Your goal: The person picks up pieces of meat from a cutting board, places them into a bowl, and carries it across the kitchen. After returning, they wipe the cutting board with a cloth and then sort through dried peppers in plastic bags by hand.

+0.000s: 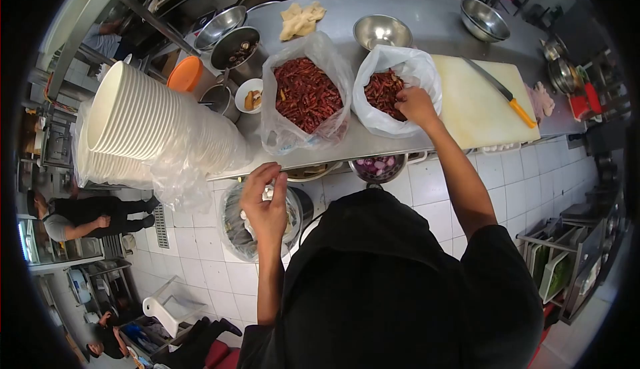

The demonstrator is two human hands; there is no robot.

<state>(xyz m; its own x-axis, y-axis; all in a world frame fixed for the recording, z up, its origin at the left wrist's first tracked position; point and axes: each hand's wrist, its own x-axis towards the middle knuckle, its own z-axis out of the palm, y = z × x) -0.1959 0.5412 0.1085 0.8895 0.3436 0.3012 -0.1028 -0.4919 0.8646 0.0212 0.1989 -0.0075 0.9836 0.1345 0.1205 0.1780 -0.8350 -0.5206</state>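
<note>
My right hand [415, 106] reaches into a white plastic bag [430, 79], its fingers bent together on the dried red chilies [381, 94]; the fingertips are partly hidden. A second, clear bag [270, 96] full of dried red chilies [307, 96] stands to its left. My left hand [263, 199] is raised in front of the counter edge, above a lined bin [233, 226]. Its thumb stands apart from the curled fingers, and I see nothing held there. Right of the white bag, a knife with a yellow handle [522, 112] lies on a cutting board [467, 112].
Stacked white tubs [133, 116] in plastic wrap stand at the counter's left end, near a pot [239, 49] and a small white bowl [249, 96]. Metal bowls [383, 32] sit at the back. Below the edge is a bowl of purple onions [379, 167]. Other people are at far left.
</note>
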